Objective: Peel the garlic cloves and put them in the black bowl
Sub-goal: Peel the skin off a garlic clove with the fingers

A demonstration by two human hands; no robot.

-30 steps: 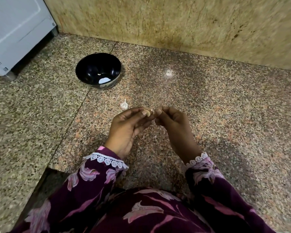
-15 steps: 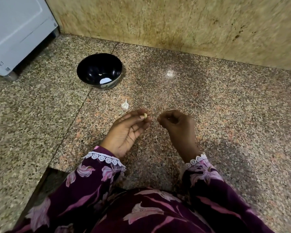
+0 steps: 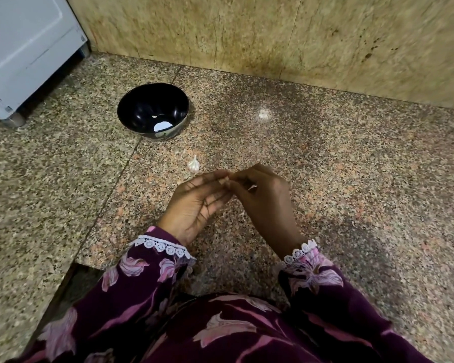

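My left hand (image 3: 197, 203) and my right hand (image 3: 262, 197) meet at the fingertips above the granite floor. Between them they pinch a small garlic clove (image 3: 227, 181), mostly hidden by the fingers. A white unpeeled garlic clove (image 3: 193, 165) lies on the floor just beyond my left fingertips. The black bowl (image 3: 131, 106) stands farther back on the left, and a small pale peeled clove (image 3: 154, 116) lies inside it beside a bright reflection.
A white appliance (image 3: 24, 48) on short feet stands at the far left. A stone wall (image 3: 273, 35) runs along the back. My patterned purple sleeves and lap fill the bottom of the view. A dark gap (image 3: 74, 284) opens in the floor at the lower left.
Half a second ago my hands were apart, the left holding the clove alone. The right hand has come back left and its fingertips now meet the left hand's on the clove.
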